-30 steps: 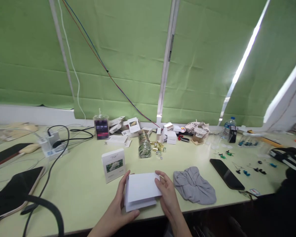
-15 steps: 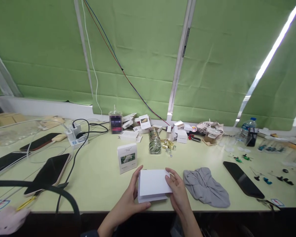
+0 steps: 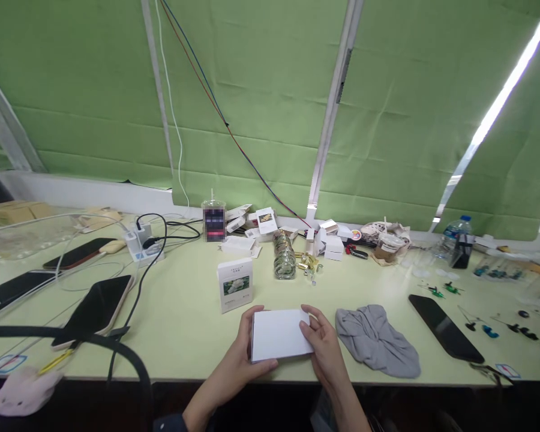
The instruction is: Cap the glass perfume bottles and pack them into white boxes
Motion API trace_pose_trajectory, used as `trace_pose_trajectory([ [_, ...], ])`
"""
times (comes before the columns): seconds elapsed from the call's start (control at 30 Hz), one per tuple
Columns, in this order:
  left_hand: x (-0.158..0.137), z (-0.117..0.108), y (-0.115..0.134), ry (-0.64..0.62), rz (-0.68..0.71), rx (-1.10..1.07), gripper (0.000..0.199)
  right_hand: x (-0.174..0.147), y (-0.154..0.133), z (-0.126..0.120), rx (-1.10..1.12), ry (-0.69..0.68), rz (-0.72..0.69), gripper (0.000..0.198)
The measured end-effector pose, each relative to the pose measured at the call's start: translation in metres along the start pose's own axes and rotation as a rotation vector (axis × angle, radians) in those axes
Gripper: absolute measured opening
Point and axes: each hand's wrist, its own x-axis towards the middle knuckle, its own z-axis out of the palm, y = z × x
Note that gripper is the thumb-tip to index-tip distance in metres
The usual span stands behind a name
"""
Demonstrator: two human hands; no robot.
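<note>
Between my two hands I hold a stack of blank white cards (image 3: 281, 334) near the table's front edge. My left hand (image 3: 247, 348) grips its left side, thumb along the lower edge and fingers behind. My right hand (image 3: 321, 339) closes on the right side with the thumb on the top face. Just beyond stands a small white box with a flower picture (image 3: 235, 287), upright on the table. A grey cloth (image 3: 378, 342) lies crumpled to the right of my right hand.
A glass jar (image 3: 283, 258) lies behind, beside gold clips (image 3: 306, 262). White boxes (image 3: 330, 245) and a drink cup (image 3: 215, 222) line the back. Phones (image 3: 445, 327) lie at both sides; a black cable (image 3: 139, 288) runs at left. Earphone parts (image 3: 490, 330) lie far right.
The gap between the upper and lower white layers in my hands has closed, so they now lie together. Both hands keep their hold, and the view has shifted slightly.
</note>
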Motion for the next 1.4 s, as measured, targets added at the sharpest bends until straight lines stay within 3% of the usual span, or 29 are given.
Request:
trace_pose_trajectory([
  [0.2,-0.001,-0.002,-0.003,0.03,-0.014,-0.076,0.076,0.0,0.001,-0.002,0.009,-0.042,-0.043,0.054],
  [0.33,0.002,-0.01,-0.01,0.034,-0.034,-0.158,0.078,-0.001,0.001,-0.004,0.029,-0.076,-0.16,0.078],
  [0.47,0.004,-0.014,-0.018,-0.03,0.006,-0.282,0.076,-0.004,0.004,0.003,0.054,-0.236,-0.136,0.114],
  [0.53,0.004,-0.013,-0.02,-0.058,0.023,-0.302,0.074,-0.007,0.007,0.012,0.089,-0.277,-0.11,0.12],
  [0.7,0.002,-0.013,-0.016,-0.161,0.016,-0.205,0.073,-0.018,0.019,0.04,0.098,-0.238,0.05,0.102],
  [0.8,0.001,-0.012,-0.011,-0.137,0.087,-0.089,0.069,-0.021,0.025,0.051,0.087,-0.214,0.065,0.096],
  [0.9,-0.001,-0.007,-0.009,-0.103,0.107,-0.031,0.067,-0.022,0.029,0.053,0.086,-0.192,0.067,0.09],
  [1.03,-0.006,0.005,-0.008,-0.087,0.022,-0.028,0.072,-0.019,0.031,0.048,0.165,-0.137,0.055,0.085],
  [1.13,-0.007,0.006,-0.008,0.066,0.004,-0.026,0.072,-0.016,0.033,0.044,0.263,-0.059,0.016,0.081],
  [1.2,-0.003,-0.005,-0.008,0.321,0.053,0.025,0.062,-0.013,0.033,0.042,0.306,-0.048,0.055,0.076],
  [1.3,0.01,-0.038,-0.003,0.777,0.25,0.207,0.045,-0.011,0.034,0.04,0.33,-0.045,0.114,0.072],
  [1.33,0.016,-0.052,-0.001,0.862,0.283,0.263,0.049,-0.011,0.034,0.04,0.336,-0.043,0.119,0.073],
  [1.4,0.029,-0.078,0.005,0.864,0.219,0.34,0.062,-0.011,0.035,0.039,0.35,-0.045,0.125,0.074],
])
